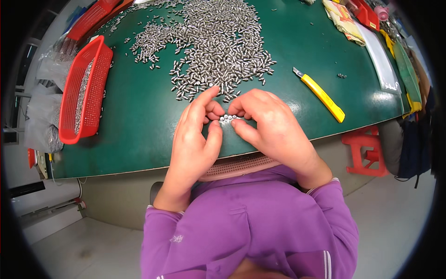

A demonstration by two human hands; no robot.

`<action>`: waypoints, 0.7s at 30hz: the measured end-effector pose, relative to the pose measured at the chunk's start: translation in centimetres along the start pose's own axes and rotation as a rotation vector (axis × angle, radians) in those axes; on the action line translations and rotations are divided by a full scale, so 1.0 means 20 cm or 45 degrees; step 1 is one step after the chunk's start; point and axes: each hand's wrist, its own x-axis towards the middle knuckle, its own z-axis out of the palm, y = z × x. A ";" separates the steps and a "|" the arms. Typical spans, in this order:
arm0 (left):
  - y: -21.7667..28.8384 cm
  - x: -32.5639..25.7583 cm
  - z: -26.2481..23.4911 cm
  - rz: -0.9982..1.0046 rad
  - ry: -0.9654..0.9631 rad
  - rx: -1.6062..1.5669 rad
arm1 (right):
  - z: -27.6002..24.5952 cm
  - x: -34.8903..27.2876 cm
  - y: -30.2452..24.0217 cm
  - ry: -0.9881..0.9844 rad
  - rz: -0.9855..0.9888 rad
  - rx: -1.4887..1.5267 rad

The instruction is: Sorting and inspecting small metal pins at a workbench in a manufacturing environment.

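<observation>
Between my two hands, a small cluster of silvery metal pins [227, 118] stands on end at the near edge of a large pile, round ends facing up. My left hand [195, 128] presses at the cluster's left side with thumb and curled fingers, its index finger stretched toward the pile. On the other side, my right hand [267, 116] closes thumb and bent fingers round the cluster's right end. Some of the pins are hidden by the fingertips. Just beyond my hands spreads the pile of loose short metal pins [223, 42], lying every which way on the green tabletop [144, 125].
A red perforated basket [84, 88] with small metal parts stands at left. To the right lies a yellow utility knife [322, 96], blade out, and a few tiny parts [342, 76]. Below the tabletop are a pink basket [237, 167] at my lap and a red stool [364, 151].
</observation>
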 end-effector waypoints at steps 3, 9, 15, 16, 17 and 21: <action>-0.01 0.00 0.00 -0.025 0.027 -0.084 | -0.01 0.01 -0.01 -0.010 0.037 0.048; -0.03 -0.01 0.02 -0.090 0.117 -0.220 | 0.03 0.02 -0.05 0.029 -0.013 -0.075; -0.05 -0.01 0.04 -0.059 0.163 -0.207 | 0.03 0.00 -0.03 -0.042 -0.113 -0.045; -0.05 -0.01 0.04 -0.055 0.173 -0.175 | 0.01 -0.02 -0.05 -0.106 -0.100 -0.082; -0.05 -0.01 0.04 -0.050 0.183 -0.143 | -0.01 -0.03 -0.06 -0.170 -0.088 -0.120; 0.01 0.01 0.02 -0.046 0.108 0.048 | -0.13 -0.11 -0.08 -0.358 -0.120 0.033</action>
